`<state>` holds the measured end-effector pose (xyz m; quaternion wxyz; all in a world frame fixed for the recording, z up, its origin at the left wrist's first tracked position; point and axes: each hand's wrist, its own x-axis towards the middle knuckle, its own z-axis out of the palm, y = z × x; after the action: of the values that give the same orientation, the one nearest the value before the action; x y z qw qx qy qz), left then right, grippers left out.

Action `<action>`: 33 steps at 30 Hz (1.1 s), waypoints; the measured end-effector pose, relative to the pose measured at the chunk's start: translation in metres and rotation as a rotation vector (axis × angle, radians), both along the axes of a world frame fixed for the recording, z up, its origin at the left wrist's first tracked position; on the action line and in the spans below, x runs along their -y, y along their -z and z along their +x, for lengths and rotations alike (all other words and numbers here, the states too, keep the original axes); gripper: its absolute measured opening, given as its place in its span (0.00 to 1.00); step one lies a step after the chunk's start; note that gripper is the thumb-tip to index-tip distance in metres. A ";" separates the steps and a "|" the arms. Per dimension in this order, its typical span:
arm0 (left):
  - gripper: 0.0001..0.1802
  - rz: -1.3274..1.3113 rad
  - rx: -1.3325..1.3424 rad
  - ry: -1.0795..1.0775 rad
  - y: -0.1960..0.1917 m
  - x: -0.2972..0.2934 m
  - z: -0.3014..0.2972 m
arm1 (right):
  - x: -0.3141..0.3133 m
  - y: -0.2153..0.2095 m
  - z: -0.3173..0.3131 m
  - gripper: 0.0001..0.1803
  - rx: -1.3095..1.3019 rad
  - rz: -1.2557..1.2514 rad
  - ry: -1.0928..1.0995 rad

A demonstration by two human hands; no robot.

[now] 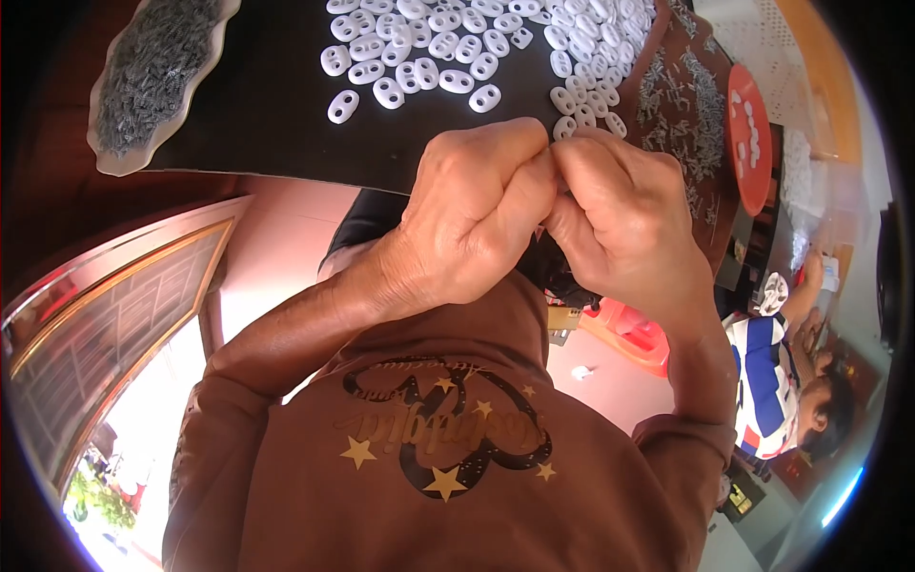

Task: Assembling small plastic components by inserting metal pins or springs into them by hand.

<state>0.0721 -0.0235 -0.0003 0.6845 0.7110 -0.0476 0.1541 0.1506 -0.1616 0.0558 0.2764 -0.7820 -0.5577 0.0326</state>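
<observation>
My left hand (pixel 481 205) and my right hand (pixel 624 214) meet over the near edge of the dark work board (pixel 257 114). Both are closed, thumbs and fingers pinched together where they touch. Whatever lies between the fingertips is hidden by the knuckles. Just beyond them many white oval two-hole pieces, which look like cord locks (pixel 444 45), are spread over the board. A denser heap of similar white pieces (pixel 610 43) lies farther right, its near end close to my right hand.
At the far left sits a wavy-rimmed tray (pixel 124 164) full of small grey parts (pixel 157 71), perhaps springs. More grey parts (pixel 705 105) lie scattered at right, beside a red plate (pixel 756 195) with white bits. Another person (pixel 767 381) sits farther right. A red plastic object (pixel 629 334) stands below.
</observation>
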 end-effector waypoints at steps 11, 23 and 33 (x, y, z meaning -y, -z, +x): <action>0.09 0.010 -0.015 0.024 0.001 -0.002 0.001 | 0.000 -0.003 0.004 0.09 0.105 -0.046 -0.052; 0.11 -0.001 -0.027 -0.018 -0.002 0.002 0.001 | 0.001 0.004 0.005 0.08 0.059 0.053 -0.061; 0.14 -0.159 -0.158 -0.045 -0.012 0.002 -0.007 | 0.011 -0.006 -0.004 0.09 -0.089 0.075 0.071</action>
<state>0.0652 -0.0260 0.0113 0.7367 0.6653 0.0346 0.1162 0.1467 -0.1726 0.0614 0.3309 -0.7883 -0.5174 0.0367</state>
